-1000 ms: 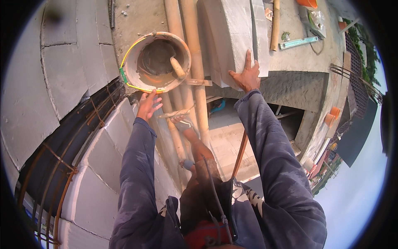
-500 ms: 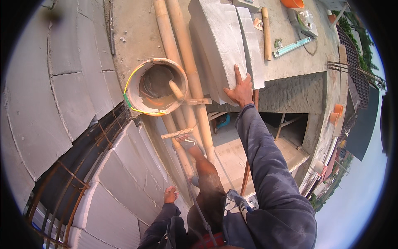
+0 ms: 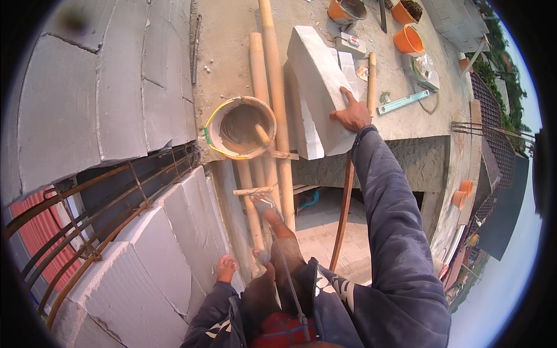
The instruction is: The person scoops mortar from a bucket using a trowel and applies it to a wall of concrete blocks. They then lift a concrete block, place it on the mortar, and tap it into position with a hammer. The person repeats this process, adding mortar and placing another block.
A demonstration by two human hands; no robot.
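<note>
Near the edge of the concrete slab [image 3: 226, 69], a long pale-grey block [image 3: 325, 87] stands tilted beside other blocks, its near end under my right hand [image 3: 351, 113]. Thumb and forefinger spread over it; my other fingers are hidden, so I cannot tell whether they grip. My left hand [image 3: 226, 268] is low beside the block wall [image 3: 154, 272], fingers curled; I cannot tell whether it is fully closed. A mortar bucket [image 3: 217, 132] sits left of the tilted block, beside bamboo poles [image 3: 275, 69].

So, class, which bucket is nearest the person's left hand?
The bucket with the yellow carrying handle and a wooden handle in it; the other buckets are all farther from the left hand.
</note>
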